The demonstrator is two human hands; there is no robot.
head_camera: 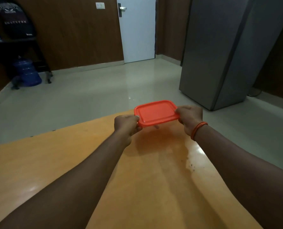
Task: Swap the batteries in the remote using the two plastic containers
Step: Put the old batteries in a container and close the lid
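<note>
An orange plastic container lid is held level a little above the far end of the orange table. My left hand grips its left edge and my right hand, with an orange band on the wrist, grips its right edge. Whether a container body hangs under the lid is hidden. No remote, batteries or second container show in the head view.
The table's far edge lies just beyond the lid, its right edge close under my right forearm. Beyond are a shiny floor, a grey cabinet at right, a white door, and a blue water jug at left.
</note>
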